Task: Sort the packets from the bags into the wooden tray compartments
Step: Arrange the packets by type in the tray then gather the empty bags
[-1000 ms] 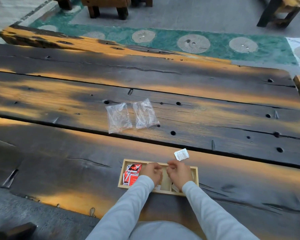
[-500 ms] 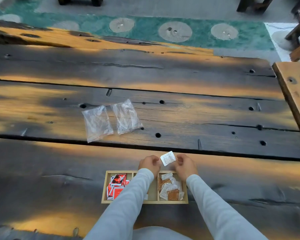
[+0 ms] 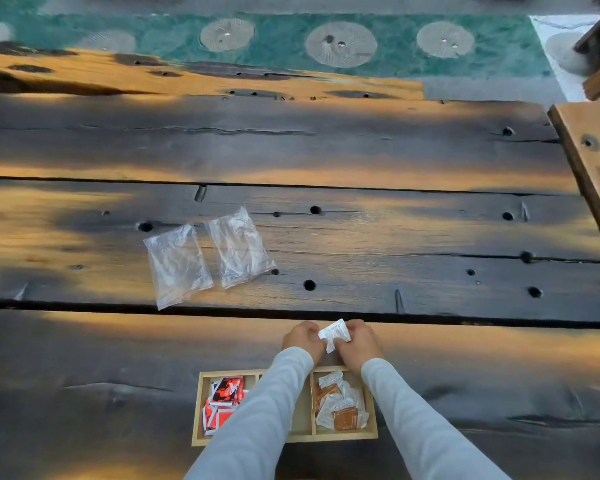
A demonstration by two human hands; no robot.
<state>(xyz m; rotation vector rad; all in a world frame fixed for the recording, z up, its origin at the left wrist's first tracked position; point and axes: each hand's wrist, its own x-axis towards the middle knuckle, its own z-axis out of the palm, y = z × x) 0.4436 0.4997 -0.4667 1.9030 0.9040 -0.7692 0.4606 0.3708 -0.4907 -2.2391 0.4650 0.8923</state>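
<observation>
1. Left hand (image 3: 300,337): fingers curled, the grip closed on the left edge of the white packet (image 3: 335,332). One second ago this hand was over the wooden tray (image 3: 197,410); it now lies beyond the tray's far rim.
2. Right hand (image 3: 359,344): fingers curled, the grip pinching the right edge of the same packet. It too has moved from over the tray to beyond the far rim.
3. White packet: held between both hands, creased and tilted, just past the far rim of the tray. One second ago it lay flat and alone on the surface (image 3: 430,237), apart from the hands; half a second ago the hands had only closed in on either side of it. Whether it still touches the surface cannot be told.
4. Wooden tray: three compartments, near the front edge of the surface. The left one holds red packets (image 3: 224,400) and the right one holds brown-and-white packets (image 3: 340,403). The middle one is largely hidden by the left sleeve (image 3: 257,420). The right compartment, covered by the hands one second ago, is now exposed.
5. Two clear bags (image 3: 177,263) (image 3: 239,247): flat and side by side on the middle plank, well apart from the tray, placed as before.
6. Framing: the camera has tipped, so the tray sits lower in the view than earlier. A green patterned floor strip (image 3: 499,50) runs beyond the surface, and a pale wooden bench (image 3: 596,161) is at the right.
</observation>
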